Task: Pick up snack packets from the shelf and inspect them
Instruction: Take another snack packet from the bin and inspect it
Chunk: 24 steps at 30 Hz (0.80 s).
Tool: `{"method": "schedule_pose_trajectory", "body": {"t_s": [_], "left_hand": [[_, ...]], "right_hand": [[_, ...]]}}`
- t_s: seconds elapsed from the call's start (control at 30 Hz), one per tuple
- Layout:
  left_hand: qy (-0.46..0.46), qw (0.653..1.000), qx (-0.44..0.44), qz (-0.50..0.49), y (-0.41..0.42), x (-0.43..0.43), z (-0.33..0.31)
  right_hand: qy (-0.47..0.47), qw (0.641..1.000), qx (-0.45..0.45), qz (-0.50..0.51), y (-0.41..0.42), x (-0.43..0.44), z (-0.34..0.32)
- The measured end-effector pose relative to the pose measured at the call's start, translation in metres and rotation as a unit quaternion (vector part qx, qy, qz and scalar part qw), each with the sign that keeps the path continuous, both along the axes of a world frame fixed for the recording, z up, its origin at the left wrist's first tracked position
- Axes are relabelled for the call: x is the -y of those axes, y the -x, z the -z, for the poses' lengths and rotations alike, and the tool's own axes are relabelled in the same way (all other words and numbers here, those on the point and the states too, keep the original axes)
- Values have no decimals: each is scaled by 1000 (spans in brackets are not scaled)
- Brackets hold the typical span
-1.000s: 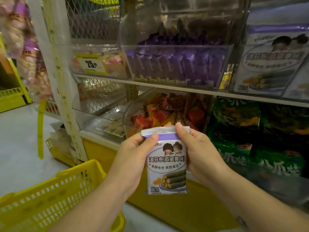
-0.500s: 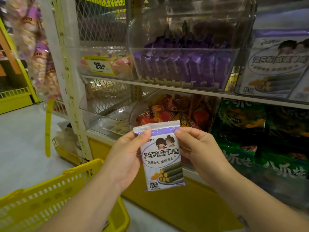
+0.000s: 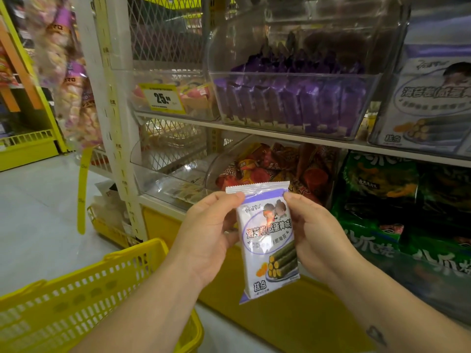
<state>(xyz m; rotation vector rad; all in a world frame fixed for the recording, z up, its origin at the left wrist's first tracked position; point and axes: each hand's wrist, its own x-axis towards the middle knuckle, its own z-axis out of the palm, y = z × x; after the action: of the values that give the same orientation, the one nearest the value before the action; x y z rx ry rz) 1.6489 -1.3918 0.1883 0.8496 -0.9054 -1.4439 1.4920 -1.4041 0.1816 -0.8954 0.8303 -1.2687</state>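
Here, the left hand (image 3: 206,235) and the right hand (image 3: 313,233) each pinched an upper corner of a purple-and-white seaweed roll packet (image 3: 267,240). They held it upright between them, printed front facing the wearer, probably so its label could be read. Above the hands, a clear bin (image 3: 293,74) held purple packets (image 3: 293,103). A yellow shopping basket (image 3: 84,299) sat below the left hand.

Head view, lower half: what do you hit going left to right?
yellow basket → left hand → snack packet → right hand → green packets on the lower shelf
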Motion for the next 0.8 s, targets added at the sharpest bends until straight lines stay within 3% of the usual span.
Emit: {"method": "schedule_pose_trajectory", "body": {"t_s": [0.1, 0.23, 0.37, 0.57, 0.8], "left_hand": [[-14, 999, -2, -40, -7, 5, -2], [-17, 996, -53, -64, -22, 12, -7], [-49, 996, -75, -24, -28, 15, -5], [-84, 980, 53, 174, -37, 10, -2], [-99, 969, 32, 224, -35, 12, 2]], "right_hand": [[14, 993, -102, -63, 7, 3, 0], [38, 957, -191, -214, 14, -1, -3], [34, 953, -182, -240, 16, -3, -4], [-22, 976, -101, -190, 15, -4, -7], [-89, 979, -71, -172, 20, -2, -12]]}}
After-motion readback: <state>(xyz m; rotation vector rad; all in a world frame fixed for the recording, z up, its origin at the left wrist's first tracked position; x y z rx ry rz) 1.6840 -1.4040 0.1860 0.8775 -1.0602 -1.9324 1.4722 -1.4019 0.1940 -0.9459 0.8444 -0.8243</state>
